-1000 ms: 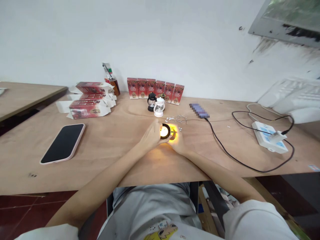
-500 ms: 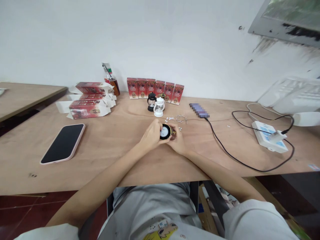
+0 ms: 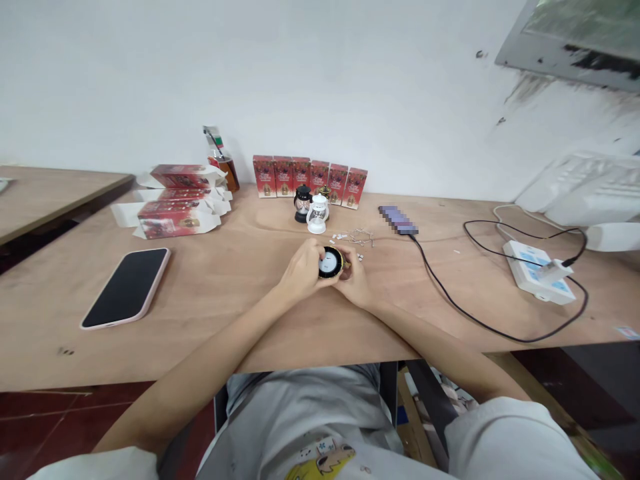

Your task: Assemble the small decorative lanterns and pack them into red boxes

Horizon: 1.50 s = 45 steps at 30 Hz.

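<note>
Between both hands is what looks like a small black and gold lantern (image 3: 329, 263), its round base with a white disc turned up toward me. My left hand (image 3: 301, 270) closes round its left side, thumb at the rim of the base. On the right side, my right hand (image 3: 354, 280) grips it with curled fingers, partly hidden behind it. Just beyond the hands lie several small white pieces (image 3: 340, 237) and thin bent wires (image 3: 361, 235). A white lantern (image 3: 317, 215) and a black lantern (image 3: 303, 204) stand upright farther back, with a gold lantern (image 3: 325, 193) mostly hidden behind them.
Several red boxes (image 3: 293, 177) stand along the wall. Opened red cartons (image 3: 173, 218) and a bottle (image 3: 229, 172) are at the left, with a pink-edged phone (image 3: 127, 287) nearer. At right, a cabled phone (image 3: 398, 220) and a power strip (image 3: 537, 272) lie on the table.
Almost nothing differs. Both hands keep the lantern in the same place and pose; the view has shifted very slightly.
</note>
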Each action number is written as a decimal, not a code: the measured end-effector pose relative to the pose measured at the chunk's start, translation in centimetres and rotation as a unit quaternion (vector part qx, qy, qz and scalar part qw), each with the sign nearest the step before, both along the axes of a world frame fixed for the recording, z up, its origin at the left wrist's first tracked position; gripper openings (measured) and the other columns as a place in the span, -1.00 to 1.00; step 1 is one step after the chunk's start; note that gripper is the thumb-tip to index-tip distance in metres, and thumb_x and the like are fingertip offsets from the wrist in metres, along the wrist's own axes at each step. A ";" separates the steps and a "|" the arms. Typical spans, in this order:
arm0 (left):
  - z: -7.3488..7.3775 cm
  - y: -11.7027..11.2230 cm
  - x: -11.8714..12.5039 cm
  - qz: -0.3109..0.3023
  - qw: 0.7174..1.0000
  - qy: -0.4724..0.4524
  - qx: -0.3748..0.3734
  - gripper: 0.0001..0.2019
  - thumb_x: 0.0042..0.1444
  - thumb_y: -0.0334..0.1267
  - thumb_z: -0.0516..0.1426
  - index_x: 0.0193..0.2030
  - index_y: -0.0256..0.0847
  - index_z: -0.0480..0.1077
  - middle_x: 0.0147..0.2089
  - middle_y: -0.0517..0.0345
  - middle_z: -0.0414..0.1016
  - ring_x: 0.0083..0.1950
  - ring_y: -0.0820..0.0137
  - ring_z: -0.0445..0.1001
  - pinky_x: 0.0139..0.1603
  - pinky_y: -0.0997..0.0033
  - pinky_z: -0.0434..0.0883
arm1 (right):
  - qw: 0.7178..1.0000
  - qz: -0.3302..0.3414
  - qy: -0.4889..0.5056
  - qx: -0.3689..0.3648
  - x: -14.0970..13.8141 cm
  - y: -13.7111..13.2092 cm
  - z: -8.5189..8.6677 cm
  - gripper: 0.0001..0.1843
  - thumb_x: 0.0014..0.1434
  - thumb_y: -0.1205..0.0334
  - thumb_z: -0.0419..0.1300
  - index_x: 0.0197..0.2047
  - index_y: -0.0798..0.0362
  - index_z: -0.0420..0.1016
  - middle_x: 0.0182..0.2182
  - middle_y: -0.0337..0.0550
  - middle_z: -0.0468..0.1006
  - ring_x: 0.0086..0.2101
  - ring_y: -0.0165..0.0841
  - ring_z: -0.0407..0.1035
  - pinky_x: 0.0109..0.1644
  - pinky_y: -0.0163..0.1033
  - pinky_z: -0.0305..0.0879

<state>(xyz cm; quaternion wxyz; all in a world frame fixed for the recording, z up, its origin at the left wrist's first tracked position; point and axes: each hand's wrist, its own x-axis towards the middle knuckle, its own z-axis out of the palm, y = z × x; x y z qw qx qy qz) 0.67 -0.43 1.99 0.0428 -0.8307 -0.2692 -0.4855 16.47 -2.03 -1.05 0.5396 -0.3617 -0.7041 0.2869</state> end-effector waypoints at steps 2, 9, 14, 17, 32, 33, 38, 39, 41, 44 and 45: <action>-0.1 0.1 0.0 -0.005 1.000 -0.009 0.011 -0.69 0.07 -0.14 0.17 -0.22 -0.16 0.08 -0.26 0.14 0.26 -0.31 0.40 0.31 -0.34 0.42 0.30 | 1.000 0.002 -0.009 0.009 0.0 0.0 0.0 -0.33 -0.02 0.16 0.32 0.13 -0.08 0.15 0.05 -0.06 0.35 0.04 -0.24 0.31 0.07 -0.09 0.35; -0.1 0.2 -0.6 0.031 0.995 0.014 0.093 -0.69 0.06 -0.11 0.19 -0.15 -0.14 0.19 -0.14 -0.01 0.45 -0.21 0.27 0.36 -0.24 0.28 0.24 | 0.997 -0.042 -0.056 0.033 0.5 0.3 0.2 -0.29 0.04 0.38 0.12 0.23 -0.07 -0.02 0.21 0.02 0.16 0.20 -0.23 0.14 0.19 0.01 0.24; -0.1 0.2 -1.0 0.140 0.989 -0.020 0.047 -0.74 0.11 -0.11 0.15 -0.09 -0.07 0.27 -0.06 0.00 0.49 -0.07 0.18 0.34 -0.08 0.14 0.12 | 0.975 -0.057 -0.210 0.041 1.2 1.5 -0.2 -0.31 0.00 0.46 0.04 0.24 0.07 0.02 0.15 0.10 0.26 0.16 -0.18 0.18 0.20 0.06 0.19; -0.1 0.6 -1.0 0.177 0.982 -0.044 0.043 -0.66 0.11 -0.11 0.16 0.00 -0.10 0.26 -0.07 -0.02 0.49 -0.03 0.15 0.31 -0.07 0.13 0.08 | 0.936 -0.084 -0.339 0.043 1.5 2.0 -0.3 -0.41 0.08 0.37 0.03 0.21 0.17 0.12 0.07 0.16 0.36 0.11 -0.11 0.22 0.18 0.10 0.16; 0.0 1.4 -1.3 0.202 0.977 0.034 0.055 -0.67 0.12 -0.19 0.15 0.04 -0.12 0.35 -0.03 -0.06 0.49 -0.01 0.15 0.39 -0.03 0.12 0.07 | 0.853 -0.145 -0.498 0.055 1.7 1.8 0.9 -0.68 0.24 0.29 -0.06 -0.01 0.16 0.38 -0.13 0.09 0.47 -0.12 -0.13 0.31 -0.03 -0.07 0.23; 0.1 1.4 -1.3 0.191 0.980 0.033 0.050 -0.67 0.13 -0.21 0.14 0.05 -0.12 0.34 -0.01 -0.06 0.49 0.01 0.15 0.40 -0.01 0.12 0.06 | 0.856 -0.149 -0.492 0.058 1.7 1.8 0.9 -0.70 0.24 0.28 -0.05 -0.03 0.15 0.39 -0.14 0.08 0.47 -0.12 -0.13 0.31 -0.04 -0.08 0.23; 0.3 1.4 -1.4 0.166 0.985 0.031 0.038 -0.68 0.15 -0.28 0.10 0.07 -0.10 0.31 0.06 -0.05 0.48 0.11 0.15 0.38 0.05 0.10 0.06 | 0.872 -0.183 -0.448 0.080 1.9 2.6 0.5 -0.70 0.30 0.24 -0.08 -0.05 0.10 0.41 -0.14 0.04 0.48 -0.10 -0.14 0.28 -0.02 -0.09 0.18; 0.3 1.5 -1.4 0.168 0.984 0.031 0.041 -0.68 0.15 -0.28 0.09 0.07 -0.10 0.31 0.06 -0.05 0.48 0.11 0.15 0.38 0.05 0.09 0.06 | 0.868 -0.201 -0.448 0.081 1.9 2.9 0.4 -0.68 0.31 0.25 -0.11 -0.07 0.10 0.42 -0.15 0.04 0.48 -0.10 -0.15 0.28 -0.03 -0.09 0.16; 0.2 1.6 -1.4 0.170 0.984 0.033 0.041 -0.68 0.15 -0.29 0.09 0.06 -0.10 0.31 0.05 -0.05 0.49 0.11 0.15 0.39 0.06 0.09 0.06 | 0.853 -0.236 -0.458 0.087 2.3 3.7 0.3 -0.65 0.33 0.27 -0.16 -0.10 0.11 0.45 -0.16 0.05 0.49 -0.11 -0.15 0.27 -0.06 -0.10 0.13; -0.1 1.9 -1.5 0.172 0.984 0.035 0.033 -0.68 0.14 -0.30 0.11 0.05 -0.11 0.31 0.03 -0.04 0.50 0.08 0.15 0.41 0.04 0.08 0.05 | 0.826 -0.252 -0.490 0.114 3.0 5.3 0.6 -0.62 0.34 0.23 -0.15 -0.10 0.10 0.47 -0.16 0.04 0.51 -0.10 -0.15 0.25 -0.04 -0.10 0.07; -0.2 2.1 -1.6 0.174 0.984 0.034 0.028 -0.68 0.13 -0.29 0.11 0.04 -0.12 0.31 0.02 -0.04 0.50 0.07 0.14 0.42 0.03 0.08 0.06 | 0.819 -0.245 -0.504 0.124 3.3 5.9 0.9 -0.62 0.34 0.22 -0.15 -0.10 0.10 0.48 -0.17 0.04 0.52 -0.10 -0.15 0.24 -0.02 -0.09 0.05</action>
